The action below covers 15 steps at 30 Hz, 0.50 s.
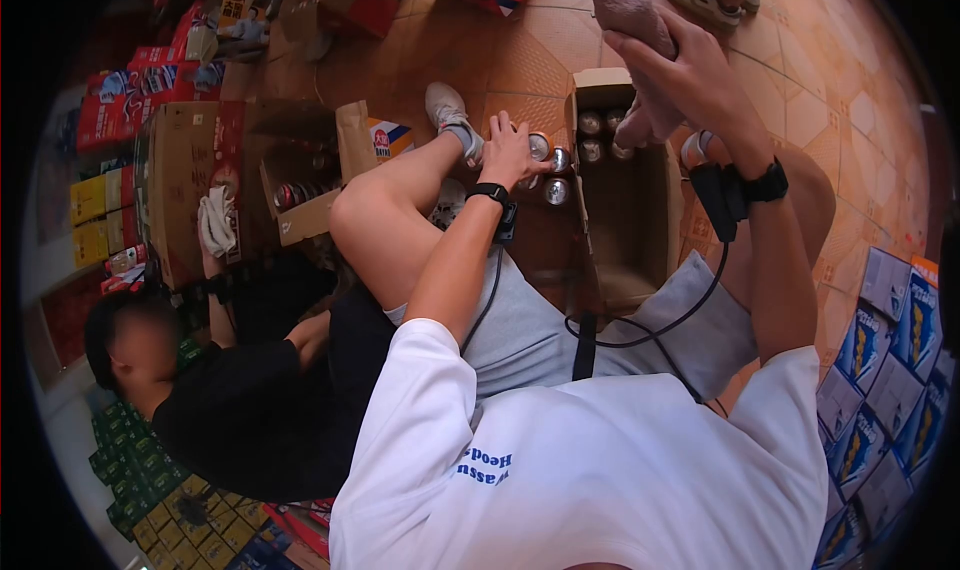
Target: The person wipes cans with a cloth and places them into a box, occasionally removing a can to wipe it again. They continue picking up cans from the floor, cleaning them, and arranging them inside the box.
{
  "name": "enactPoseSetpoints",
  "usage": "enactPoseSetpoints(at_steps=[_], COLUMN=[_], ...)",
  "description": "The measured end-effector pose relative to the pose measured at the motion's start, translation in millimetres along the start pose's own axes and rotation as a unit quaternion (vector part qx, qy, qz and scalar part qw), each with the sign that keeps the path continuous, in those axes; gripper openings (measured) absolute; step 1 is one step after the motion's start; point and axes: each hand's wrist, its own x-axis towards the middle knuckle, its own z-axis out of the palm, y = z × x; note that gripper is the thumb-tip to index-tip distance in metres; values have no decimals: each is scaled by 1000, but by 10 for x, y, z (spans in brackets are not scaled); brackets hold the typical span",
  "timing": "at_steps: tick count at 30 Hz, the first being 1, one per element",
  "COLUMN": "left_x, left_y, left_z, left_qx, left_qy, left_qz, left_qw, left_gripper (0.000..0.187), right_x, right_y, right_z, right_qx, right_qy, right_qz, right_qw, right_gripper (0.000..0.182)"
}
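Note:
My left hand [510, 152] reaches down to the floor, its thumb and fingers around a silver drink can [538, 148]. Close to it stand more cans, one of them a silver can [557, 191]. My right hand [690, 75] is raised above the far end of an open cardboard box [585, 195], closed on a greyish-pink cloth [628, 12]. One end of the cloth hangs down into the box. Several cans [591, 123] stand upright at the far end of that box, partly covered by the cloth. Bare cardboard shows in its near part.
At left, a person in black with a white cloth [216, 222] in one hand sits beside a tall carton [185, 180]. Another open box [305, 215] holds cans. Blue packages [865, 355] are stacked at right. A black cable [690, 320] crosses my lap. Another person's shoe [700, 0] is ahead.

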Motion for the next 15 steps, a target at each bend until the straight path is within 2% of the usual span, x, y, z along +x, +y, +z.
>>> enactPoseSetpoints(at_steps=[9, 11, 12, 14, 15], left_x=[-7, 21, 15, 3, 11], left_y=[-76, -148, -153, -162, -188], left_z=[-4, 94, 84, 67, 116], left_qx=[24, 30, 30, 43, 43], left_qy=[-28, 5, 5, 2, 2], left_qz=[18, 44, 44, 59, 58], left_qw=[999, 999, 999, 997, 997], left_gripper=[101, 78, 78, 56, 56], right_x=[3, 15, 18, 12, 7], right_y=[26, 61, 70, 49, 34], right_z=[14, 3, 2, 22, 33], right_qx=[13, 4, -6, -3, -1], right_qy=[-3, -7, -10, -1, 9], right_qz=[12, 11, 11, 12, 13], right_qw=[1000, 1000, 1000, 1000, 1000], right_gripper=[48, 48, 48, 48, 48])
